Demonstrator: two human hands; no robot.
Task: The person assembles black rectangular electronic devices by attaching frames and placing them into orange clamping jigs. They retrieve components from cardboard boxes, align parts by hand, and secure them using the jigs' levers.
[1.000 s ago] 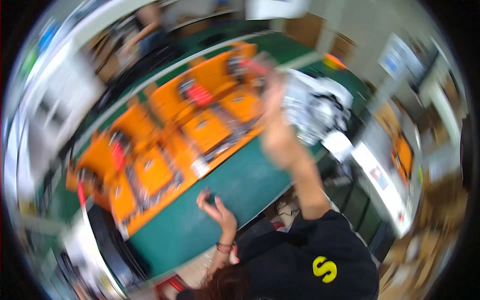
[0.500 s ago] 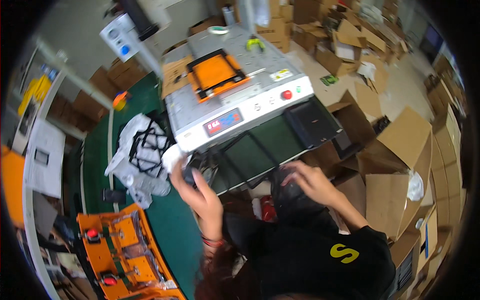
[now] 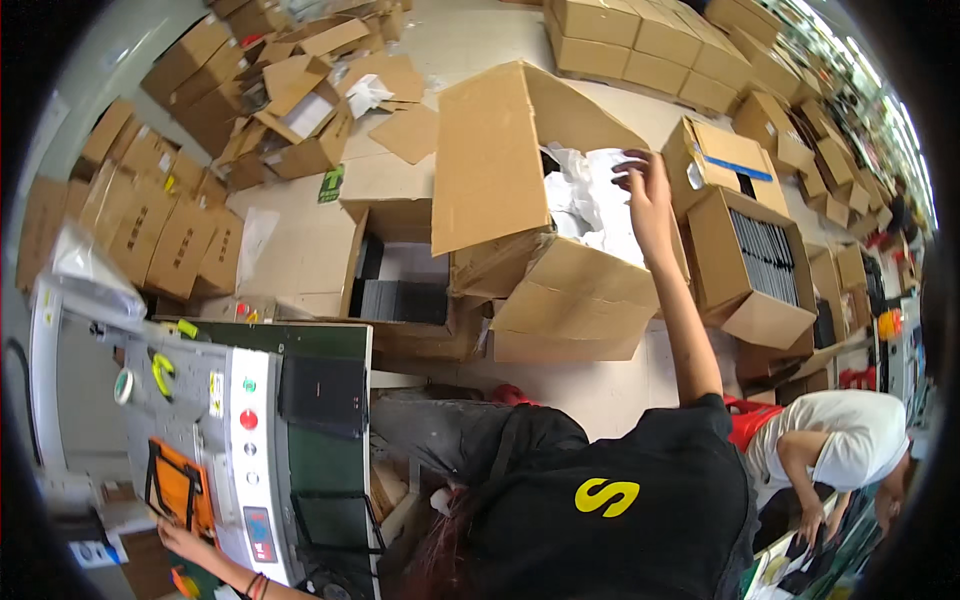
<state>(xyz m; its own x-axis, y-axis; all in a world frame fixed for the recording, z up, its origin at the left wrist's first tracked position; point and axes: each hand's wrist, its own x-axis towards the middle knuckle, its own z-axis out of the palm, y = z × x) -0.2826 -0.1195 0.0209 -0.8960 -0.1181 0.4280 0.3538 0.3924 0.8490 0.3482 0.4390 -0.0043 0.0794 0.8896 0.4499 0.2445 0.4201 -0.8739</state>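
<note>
Lying on the orange fixture plate (image 3: 203, 497), the black rectangular frame (image 3: 152, 480) looks thin and open, with dark bars around an orange middle. That plate sits on the grey machine bed (image 3: 178, 412), close to the control panel's edge, at the end by the display. Your left hand (image 3: 182, 543) reaches to the frame's lower end, fingers extended; you cannot tell from this view whether they grip it or only touch it. Your right hand (image 3: 648, 183) is raised at the open carton (image 3: 490, 160), fingers parted and slightly bent beside the crumpled white paper (image 3: 597, 200), with nothing visible in its grasp.

Along the bed, toward the end away from the plate, you have yellow-green cutters (image 3: 160, 373) and a roll of tape (image 3: 123, 387). On the green worktop (image 3: 315, 465), a flat black case (image 3: 322, 393) lies between the control panel (image 3: 250, 470) and the outer edge. Beyond your right forearm, another carton (image 3: 722, 255) holds a row of dark panels. A co-worker in a white top (image 3: 845, 430) bends at the far right.

The carton's flaps and paper hide its contents from you; your black shirt (image 3: 610, 500) covers the lower middle, and the dark bars (image 3: 335, 497) on the worktop are hard to separate.
</note>
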